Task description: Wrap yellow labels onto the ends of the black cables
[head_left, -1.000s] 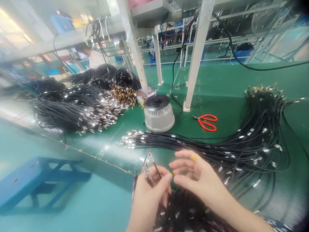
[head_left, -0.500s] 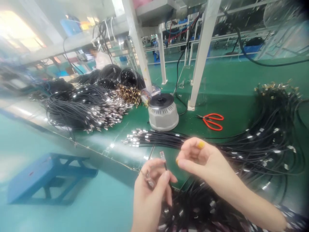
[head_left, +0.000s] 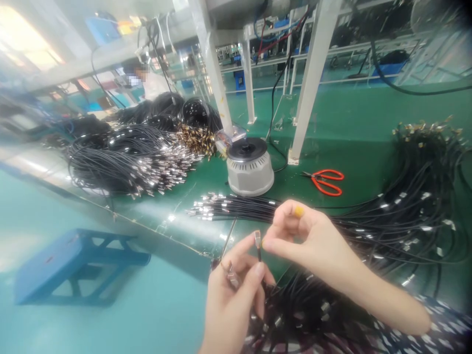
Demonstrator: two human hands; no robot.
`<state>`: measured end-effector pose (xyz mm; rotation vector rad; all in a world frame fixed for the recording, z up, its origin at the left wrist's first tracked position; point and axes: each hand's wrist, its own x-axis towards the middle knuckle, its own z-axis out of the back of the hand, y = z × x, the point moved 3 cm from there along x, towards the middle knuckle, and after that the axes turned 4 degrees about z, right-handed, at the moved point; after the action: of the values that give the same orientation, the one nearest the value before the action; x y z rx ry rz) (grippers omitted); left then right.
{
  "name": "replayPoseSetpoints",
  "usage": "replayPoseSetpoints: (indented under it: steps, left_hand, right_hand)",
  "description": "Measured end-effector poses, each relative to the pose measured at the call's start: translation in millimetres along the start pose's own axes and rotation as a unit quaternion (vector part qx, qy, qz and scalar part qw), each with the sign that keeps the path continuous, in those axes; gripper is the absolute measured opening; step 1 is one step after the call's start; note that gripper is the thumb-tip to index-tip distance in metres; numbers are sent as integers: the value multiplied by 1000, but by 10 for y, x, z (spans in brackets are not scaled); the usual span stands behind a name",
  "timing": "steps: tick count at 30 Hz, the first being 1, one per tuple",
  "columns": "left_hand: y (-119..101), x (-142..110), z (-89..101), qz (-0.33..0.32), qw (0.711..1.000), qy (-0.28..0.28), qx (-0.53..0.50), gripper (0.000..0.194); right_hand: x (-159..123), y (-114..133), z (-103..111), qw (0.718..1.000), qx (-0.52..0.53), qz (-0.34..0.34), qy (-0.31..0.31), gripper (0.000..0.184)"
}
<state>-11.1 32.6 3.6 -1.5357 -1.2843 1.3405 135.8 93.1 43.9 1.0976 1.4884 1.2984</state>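
Note:
My left hand is closed on a black cable, pinching it between thumb and fingers. At its upper end stands a small metal connector. Another silvery metal piece shows among the fingers of the same hand. My right hand, with yellow coverings on two fingertips, is closed in a pinch right beside the connector. Whatever its fingertips grip is too small to make out. Behind both hands a bundle of black cables with silvery ends lies on the green tabletop.
A grey round device with a black disc top stands behind the bundle. Red-handled scissors lie right of it. Cable heaps fill the left and a large cable pile the right. A blue stool stands on the floor.
My right hand has moved left, its fingertips now beside the connector. The connector in my left hand has shifted slightly right and stands more upright.

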Motion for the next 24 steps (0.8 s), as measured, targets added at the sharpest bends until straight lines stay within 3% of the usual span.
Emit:
replayPoseSetpoints:
  steps: [15, 24]
  left_hand:
    - [-39, -23, -34, -5, 1000, -12, -3, 33]
    - [-12, -11, 0, 10, 1000, 0, 8, 40]
  right_hand:
    - [10, 59, -12, 999, -45, 8, 8, 28]
    - [9, 55, -28, 999, -51, 15, 14, 27]
